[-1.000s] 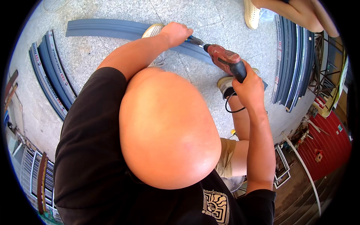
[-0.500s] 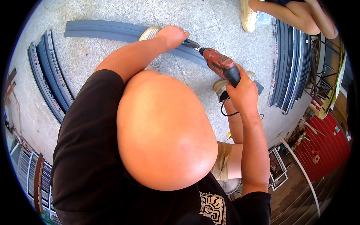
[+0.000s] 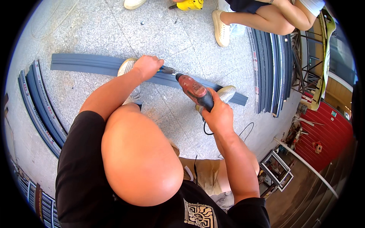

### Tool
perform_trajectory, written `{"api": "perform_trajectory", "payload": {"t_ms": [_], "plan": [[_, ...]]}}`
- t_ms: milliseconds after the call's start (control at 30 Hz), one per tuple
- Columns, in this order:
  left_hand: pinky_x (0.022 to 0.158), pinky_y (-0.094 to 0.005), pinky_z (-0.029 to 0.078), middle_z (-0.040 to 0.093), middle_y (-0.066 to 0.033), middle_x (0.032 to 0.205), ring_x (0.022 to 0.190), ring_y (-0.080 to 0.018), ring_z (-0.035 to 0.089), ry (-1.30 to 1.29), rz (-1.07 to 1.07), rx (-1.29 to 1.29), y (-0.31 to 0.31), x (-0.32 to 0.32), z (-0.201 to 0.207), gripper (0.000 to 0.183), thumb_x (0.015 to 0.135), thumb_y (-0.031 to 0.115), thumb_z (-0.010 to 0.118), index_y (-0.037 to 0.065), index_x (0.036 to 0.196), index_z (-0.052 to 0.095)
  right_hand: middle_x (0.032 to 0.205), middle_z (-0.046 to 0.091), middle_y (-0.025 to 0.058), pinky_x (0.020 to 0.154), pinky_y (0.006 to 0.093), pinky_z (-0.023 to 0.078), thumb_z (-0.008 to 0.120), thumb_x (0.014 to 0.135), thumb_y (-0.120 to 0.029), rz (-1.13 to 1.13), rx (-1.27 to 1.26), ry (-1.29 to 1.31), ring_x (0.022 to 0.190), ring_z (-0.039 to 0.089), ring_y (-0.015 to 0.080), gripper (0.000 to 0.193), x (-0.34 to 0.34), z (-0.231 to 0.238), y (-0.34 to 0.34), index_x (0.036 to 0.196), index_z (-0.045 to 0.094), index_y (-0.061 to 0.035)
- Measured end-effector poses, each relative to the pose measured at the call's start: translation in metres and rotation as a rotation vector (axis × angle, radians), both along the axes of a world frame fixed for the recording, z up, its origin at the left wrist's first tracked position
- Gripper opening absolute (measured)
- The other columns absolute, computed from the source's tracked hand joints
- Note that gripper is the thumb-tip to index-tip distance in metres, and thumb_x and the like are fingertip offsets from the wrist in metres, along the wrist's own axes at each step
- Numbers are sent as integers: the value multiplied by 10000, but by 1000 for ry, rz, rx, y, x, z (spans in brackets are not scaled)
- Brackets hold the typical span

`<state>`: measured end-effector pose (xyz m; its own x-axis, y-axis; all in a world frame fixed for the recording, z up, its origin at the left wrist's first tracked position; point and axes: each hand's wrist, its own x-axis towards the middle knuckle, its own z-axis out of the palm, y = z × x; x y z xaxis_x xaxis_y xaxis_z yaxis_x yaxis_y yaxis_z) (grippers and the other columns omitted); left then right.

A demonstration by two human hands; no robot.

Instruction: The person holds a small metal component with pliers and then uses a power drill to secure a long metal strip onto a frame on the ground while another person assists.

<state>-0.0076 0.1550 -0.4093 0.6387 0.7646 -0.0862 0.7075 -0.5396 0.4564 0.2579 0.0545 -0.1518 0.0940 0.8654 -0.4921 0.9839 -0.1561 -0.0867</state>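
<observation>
- Pale film strips [image 3: 45, 98] on the left-hand profiles [image 3: 40, 108] carry dark and red lettering running lengthwise; a similar printed edge shows on the right-hand stack [image 3: 272, 72].
- The black shirt [image 3: 81, 159] bears a cream emblem [image 3: 199, 215] of rays and angular lines, with small lettering along its border.
- A clear plastic bag [image 3: 238, 30] sits behind a co-worker's pale perforated shoe [image 3: 221, 29]; whether anything is in it cannot be told.
- The right hand [image 3: 219, 114] is wrapped around the black rear grip of a red-and-black drill [image 3: 194, 90], its nose pointing up and left.
- The left hand [image 3: 148, 67] is clenched on a pliers-like tool [image 3: 167, 70] with blue and yellow on its handle (most of that handle is hidden in the fist). Its metal end meets the drill's nose.
- Both stand over a long grey profile [image 3: 89, 64] lying crosswise on the speckled stone floor [image 3: 95, 34]; whether the drill touches the profile cannot be told.
- The person's left shoe [image 3: 126, 68] and right shoe [image 3: 227, 94] are placed at the profile, with the working spot between them.
- The profile's left end reaches near the filmed lengths, its right end near the stack.
- A black cord [image 3: 207, 130] loops below the right hand, and a yellow power tool [image 3: 190, 4] lies at the top edge, well apart.
</observation>
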Motion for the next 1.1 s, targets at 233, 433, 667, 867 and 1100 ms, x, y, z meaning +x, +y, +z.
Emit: {"api": "perform_trajectory", "payload": {"t_ms": [233, 433, 667, 867, 1100], "plan": [[752, -477, 632, 741, -145, 943, 864, -354, 779, 51, 4, -17, -1, 2, 2, 144, 938, 117, 657, 75, 1075, 663, 920, 783, 226, 849, 542, 615, 808, 838, -197, -28, -35, -9, 886, 769, 447, 729, -1, 6, -2, 1528, 575, -228], [747, -490, 639, 732, -155, 948, 868, -364, 779, 52, 4, -14, -2, 2, 2, 144, 936, 105, 653, 75, 1077, 650, 921, 782, 232, 835, 543, 619, 807, 828, -176, -1, -32, -21, 876, 771, 444, 712, -1, 7, 4, 1506, 592, -209], [744, -497, 638, 735, -142, 941, 871, -355, 779, 50, -1, -20, 0, 0, 2, 144, 939, 128, 660, 84, 1076, 647, 982, 789, 231, 868, 545, 600, 818, 825, -212, 11, -50, -32, 941, 758, 466, 667, -9, 7, 20, 1463, 625, -194], [742, -496, 622, 734, -133, 937, 876, -350, 774, 24, 2, -33, -1, 0, -1, 131, 945, 140, 657, 94, 1068, 646, 950, 793, 211, 853, 536, 617, 780, 853, -197, 27, -27, -59, 895, 775, 440, 674, -8, 7, 19, 1501, 600, -248], [755, -496, 621, 735, -137, 941, 882, -357, 773, 15, 9, -37, -1, 0, -4, 121, 955, 154, 657, 96, 1062, 652, 964, 798, 199, 868, 526, 613, 784, 866, -215, 35, -44, -78, 907, 775, 435, 674, -11, 6, 17, 1510, 591, -261]]}}
